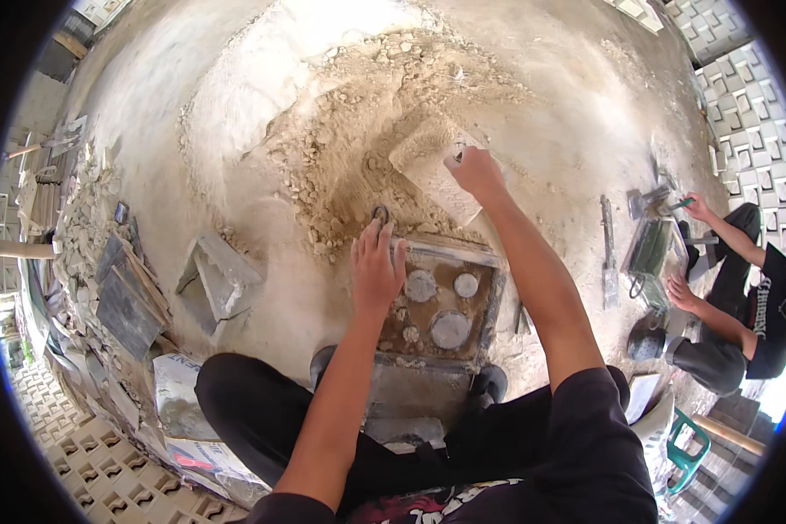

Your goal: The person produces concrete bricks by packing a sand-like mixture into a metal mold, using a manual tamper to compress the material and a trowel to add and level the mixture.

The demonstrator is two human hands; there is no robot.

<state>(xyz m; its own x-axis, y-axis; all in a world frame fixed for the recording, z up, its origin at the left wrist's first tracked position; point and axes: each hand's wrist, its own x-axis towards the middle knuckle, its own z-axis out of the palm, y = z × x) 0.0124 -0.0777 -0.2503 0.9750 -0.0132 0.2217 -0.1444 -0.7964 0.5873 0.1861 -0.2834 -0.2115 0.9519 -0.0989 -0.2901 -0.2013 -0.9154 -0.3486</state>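
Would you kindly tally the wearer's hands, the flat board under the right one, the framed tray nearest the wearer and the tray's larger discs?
Hands: 2, left hand and right hand
Flat board: 1
Tray: 1
Larger discs: 3
Total: 7

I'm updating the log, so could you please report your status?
Left hand at metal ring by mold. Right hand gripping dusty board. Sand pile just beyond mold.

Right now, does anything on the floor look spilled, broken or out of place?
Yes: crumbly brown mix lies loose on the dusty beige floor, without any container, so it may look spilled. At left, pale jagged rubble lies in an uneven heap and looks broken.
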